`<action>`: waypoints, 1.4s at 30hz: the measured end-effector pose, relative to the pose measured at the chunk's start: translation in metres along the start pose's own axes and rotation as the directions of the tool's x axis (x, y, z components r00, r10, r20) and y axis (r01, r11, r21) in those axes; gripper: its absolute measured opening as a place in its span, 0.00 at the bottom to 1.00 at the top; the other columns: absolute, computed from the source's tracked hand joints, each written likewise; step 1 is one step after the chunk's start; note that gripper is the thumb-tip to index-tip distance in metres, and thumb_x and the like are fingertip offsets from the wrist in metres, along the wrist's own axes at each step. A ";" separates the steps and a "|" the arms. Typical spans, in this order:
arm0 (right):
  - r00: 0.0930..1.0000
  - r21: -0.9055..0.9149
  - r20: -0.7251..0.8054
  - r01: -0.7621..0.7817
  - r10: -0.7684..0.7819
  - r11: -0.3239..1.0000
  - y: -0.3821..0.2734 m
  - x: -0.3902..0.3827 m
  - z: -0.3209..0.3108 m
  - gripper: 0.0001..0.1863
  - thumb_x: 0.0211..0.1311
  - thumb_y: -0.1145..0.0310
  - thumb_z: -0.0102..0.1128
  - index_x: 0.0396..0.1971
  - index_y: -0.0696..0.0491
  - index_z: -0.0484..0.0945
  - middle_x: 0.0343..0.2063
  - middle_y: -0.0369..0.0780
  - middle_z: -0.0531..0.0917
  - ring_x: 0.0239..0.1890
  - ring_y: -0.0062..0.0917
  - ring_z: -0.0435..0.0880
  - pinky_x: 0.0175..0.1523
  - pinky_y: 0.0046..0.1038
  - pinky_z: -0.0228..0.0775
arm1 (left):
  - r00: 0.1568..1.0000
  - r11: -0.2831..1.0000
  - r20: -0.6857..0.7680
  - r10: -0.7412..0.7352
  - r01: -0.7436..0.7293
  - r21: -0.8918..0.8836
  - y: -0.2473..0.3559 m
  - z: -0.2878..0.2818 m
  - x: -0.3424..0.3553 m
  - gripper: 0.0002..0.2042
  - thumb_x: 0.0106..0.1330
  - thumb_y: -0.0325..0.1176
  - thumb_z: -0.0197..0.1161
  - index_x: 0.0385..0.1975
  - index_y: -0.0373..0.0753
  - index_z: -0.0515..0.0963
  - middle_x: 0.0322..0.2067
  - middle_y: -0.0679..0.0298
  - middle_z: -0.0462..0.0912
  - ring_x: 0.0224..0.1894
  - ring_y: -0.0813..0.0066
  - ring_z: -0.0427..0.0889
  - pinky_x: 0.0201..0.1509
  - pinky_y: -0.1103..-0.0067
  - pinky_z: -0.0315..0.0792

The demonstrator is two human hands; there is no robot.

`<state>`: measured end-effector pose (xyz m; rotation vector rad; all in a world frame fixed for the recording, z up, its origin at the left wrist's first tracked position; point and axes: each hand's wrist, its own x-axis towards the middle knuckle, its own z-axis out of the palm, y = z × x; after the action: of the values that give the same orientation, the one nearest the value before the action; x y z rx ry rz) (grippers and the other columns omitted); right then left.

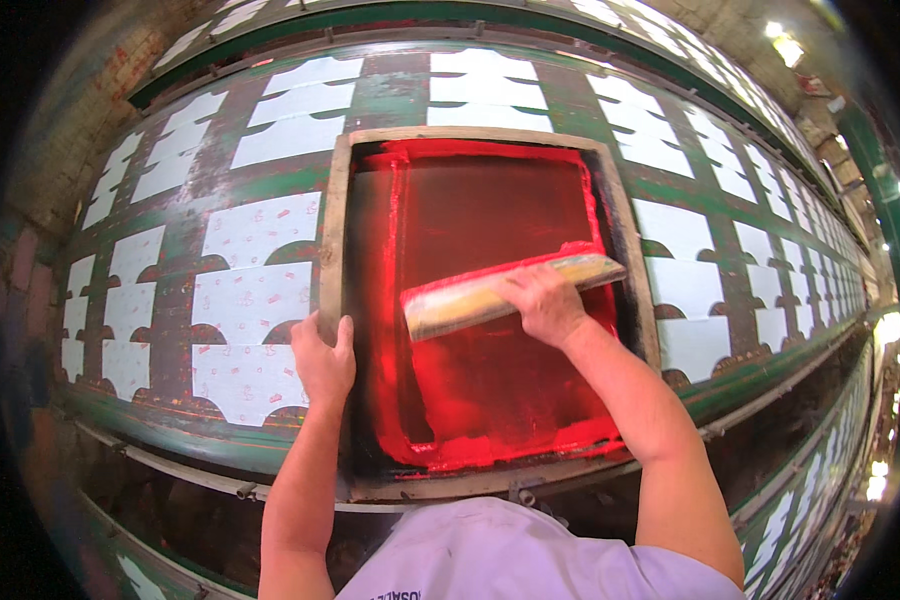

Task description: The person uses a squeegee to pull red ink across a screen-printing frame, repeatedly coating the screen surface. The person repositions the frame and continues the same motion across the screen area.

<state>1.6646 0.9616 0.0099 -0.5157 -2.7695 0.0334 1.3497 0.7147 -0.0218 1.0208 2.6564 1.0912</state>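
With the screen's [500,210] middle as our dial, we see printed white pieces [245,305] at nine o'clock, their red marks too small to read, our left hand [325,360] near half past eight, closed over the left rail of the wooden frame [332,250], and at about six our pale shirt [500,545], its dark lettering cut off. At the centre our right hand [548,303] grips the squeegee [460,308]; we judge the step as drawing red ink [470,456] across, the next move calling for even pressure, while plain-looking pieces [685,290] lie at three.
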 end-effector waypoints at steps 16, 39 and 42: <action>0.938 -0.155 0.133 -0.298 0.319 0.942 0.157 0.217 0.042 0.23 0.71 0.75 0.60 0.61 0.38 0.91 0.53 0.43 0.93 0.56 0.42 0.94 0.61 0.48 0.89 | 0.996 0.998 -0.068 -0.052 0.055 0.042 0.011 0.004 0.001 0.18 0.78 0.41 0.73 0.55 0.31 0.84 0.46 0.52 0.83 0.47 0.55 0.85 0.55 0.64 0.80; 0.879 -0.073 0.428 -0.196 0.209 0.978 0.072 0.122 -0.018 0.16 0.58 0.69 0.63 0.44 0.45 0.94 0.44 0.48 0.95 0.51 0.47 0.95 0.57 0.51 0.89 | 0.998 0.997 -0.034 -0.054 0.055 0.055 -0.002 0.006 0.006 0.21 0.79 0.44 0.71 0.57 0.30 0.83 0.52 0.48 0.84 0.57 0.44 0.84 0.63 0.58 0.78; 0.864 -0.084 0.461 -0.184 0.202 0.979 0.021 0.075 -0.031 0.13 0.60 0.66 0.68 0.45 0.45 0.93 0.43 0.46 0.94 0.49 0.46 0.95 0.56 0.50 0.88 | 0.999 0.999 -0.033 -0.033 0.034 0.026 -0.002 0.005 0.006 0.22 0.79 0.44 0.70 0.59 0.30 0.82 0.54 0.47 0.84 0.59 0.44 0.84 0.66 0.58 0.78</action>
<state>1.6153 1.0064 0.0613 -0.9002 -3.1761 0.1745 1.3450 0.7206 -0.0260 0.9673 2.7104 1.0781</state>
